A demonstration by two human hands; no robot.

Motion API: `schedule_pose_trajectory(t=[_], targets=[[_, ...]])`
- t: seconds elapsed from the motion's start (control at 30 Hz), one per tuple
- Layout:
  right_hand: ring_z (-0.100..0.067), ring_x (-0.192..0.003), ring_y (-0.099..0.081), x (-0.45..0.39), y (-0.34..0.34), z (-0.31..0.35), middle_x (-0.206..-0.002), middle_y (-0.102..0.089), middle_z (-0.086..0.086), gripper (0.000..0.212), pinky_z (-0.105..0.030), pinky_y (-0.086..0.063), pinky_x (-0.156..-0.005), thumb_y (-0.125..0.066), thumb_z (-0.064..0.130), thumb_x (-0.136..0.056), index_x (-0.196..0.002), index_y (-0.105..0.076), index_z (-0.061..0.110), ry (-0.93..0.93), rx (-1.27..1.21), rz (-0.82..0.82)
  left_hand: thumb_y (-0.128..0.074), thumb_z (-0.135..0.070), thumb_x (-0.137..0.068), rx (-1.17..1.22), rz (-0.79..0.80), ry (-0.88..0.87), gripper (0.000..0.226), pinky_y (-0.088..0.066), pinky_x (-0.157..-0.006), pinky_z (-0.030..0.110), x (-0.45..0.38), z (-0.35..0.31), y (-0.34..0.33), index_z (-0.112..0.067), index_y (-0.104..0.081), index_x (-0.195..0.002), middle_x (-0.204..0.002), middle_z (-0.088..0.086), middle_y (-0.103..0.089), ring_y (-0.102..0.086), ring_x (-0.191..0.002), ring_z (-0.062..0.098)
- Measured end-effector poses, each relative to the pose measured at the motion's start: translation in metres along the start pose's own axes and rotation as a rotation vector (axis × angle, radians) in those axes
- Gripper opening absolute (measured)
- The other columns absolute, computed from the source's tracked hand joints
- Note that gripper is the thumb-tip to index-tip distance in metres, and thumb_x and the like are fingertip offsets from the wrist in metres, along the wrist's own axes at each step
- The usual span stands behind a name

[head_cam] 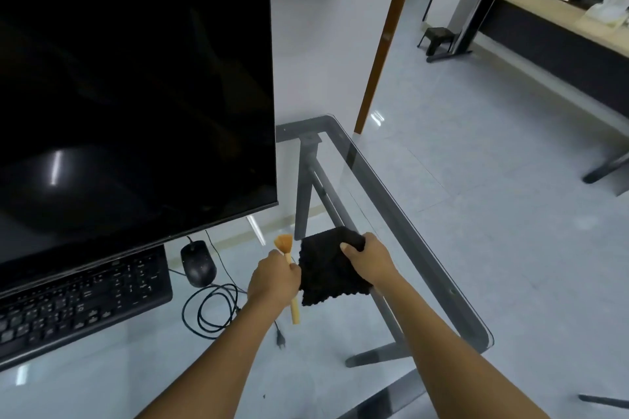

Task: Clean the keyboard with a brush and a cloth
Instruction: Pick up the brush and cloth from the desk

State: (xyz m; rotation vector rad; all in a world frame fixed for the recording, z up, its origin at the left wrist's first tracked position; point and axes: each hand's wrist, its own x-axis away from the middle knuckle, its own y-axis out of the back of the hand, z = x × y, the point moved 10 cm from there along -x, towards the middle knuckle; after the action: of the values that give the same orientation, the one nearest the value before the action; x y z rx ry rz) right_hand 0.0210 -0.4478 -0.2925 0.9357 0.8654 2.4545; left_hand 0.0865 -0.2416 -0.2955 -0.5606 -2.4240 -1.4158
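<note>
A: Where is the brush [288, 269] found, and which way is it turned?

B: It is held over the glass desk [401, 201], to the right of the mouse [198, 263]. Its long axis runs nearly straight away from the person, tilted slightly: the orange bristles are pointed away, toward the monitor [136, 78], and the wooden handle end is pointed back toward the person, showing below the fist.

A: How is it gripped?

B: The left hand [274, 279] is curled around the handle, with the bristles left free above the knuckles.

A: And the cloth [328, 269]?

B: The dark cloth is pinched at its far right corner by the right hand [369, 260], thumb on top, fingers wrapped over the edge. It is spread roughly flat just beside the brush, and whether it rests on the glass cannot be told.

A: And the keyboard [75, 303]?

B: It is laid at the lower left, partly under the monitor's edge, well apart from both hands. A coiled cable [211, 309] is seen between it and the left forearm.
</note>
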Motion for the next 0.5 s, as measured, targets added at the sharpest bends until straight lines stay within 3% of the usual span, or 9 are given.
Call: schedule_pose_trajectory(t=[0.1,0.23,0.4,0.5], targets=[[-0.019,-0.087,-0.055,0.012,0.032,0.027,-0.109,-0.060,-0.009,0.035,-0.028,-0.044,-0.073,-0.057,0.032,-0.097,-0.120,-0.046,0.009,0.112,-0.013,-0.033,-0.046,-0.027,-0.093,0.050,-0.014,-0.075,0.016,-0.038,-0.046,0.025,0.007,-0.027,0.018,-0.014,-0.048,-0.086,-0.073,0.003,-0.056,-0.055,-0.060,0.015],[-0.023,-0.099,-0.058,0.033,0.100,0.084,-0.118,-0.061,-0.009,0.038,-0.031,-0.048,-0.085,-0.060,0.029,-0.095,-0.127,-0.049,0.011,0.254,-0.021,-0.141,-0.048,-0.033,-0.093,0.134,-0.038,-0.143,0.022,-0.038,-0.045,0.024,0.017,-0.080,0.061,-0.016,-0.053,-0.080,-0.068,0.001,-0.057,-0.059,-0.061,0.017],[-0.013,-0.095,-0.049,0.065,0.190,0.166,-0.124,-0.060,-0.009,0.041,-0.025,-0.041,-0.080,-0.056,0.032,-0.097,-0.133,-0.048,0.012,0.431,-0.027,-0.302,-0.051,-0.035,-0.094,0.213,-0.146,-0.304,0.029,-0.042,-0.043,0.024,0.041,-0.159,0.137,-0.017,-0.052,-0.071,-0.062,0.000,-0.055,-0.057,-0.053,0.014],[-0.021,-0.097,-0.053,0.084,0.237,0.218,-0.116,-0.061,-0.009,0.037,-0.028,-0.039,-0.077,-0.055,0.033,-0.097,-0.126,-0.054,0.011,0.530,-0.006,-0.405,-0.050,-0.038,-0.094,0.245,-0.183,-0.399,0.034,-0.050,-0.050,0.026,0.057,-0.205,0.185,-0.016,-0.055,-0.069,-0.062,0.003,-0.060,-0.062,-0.054,0.017]])
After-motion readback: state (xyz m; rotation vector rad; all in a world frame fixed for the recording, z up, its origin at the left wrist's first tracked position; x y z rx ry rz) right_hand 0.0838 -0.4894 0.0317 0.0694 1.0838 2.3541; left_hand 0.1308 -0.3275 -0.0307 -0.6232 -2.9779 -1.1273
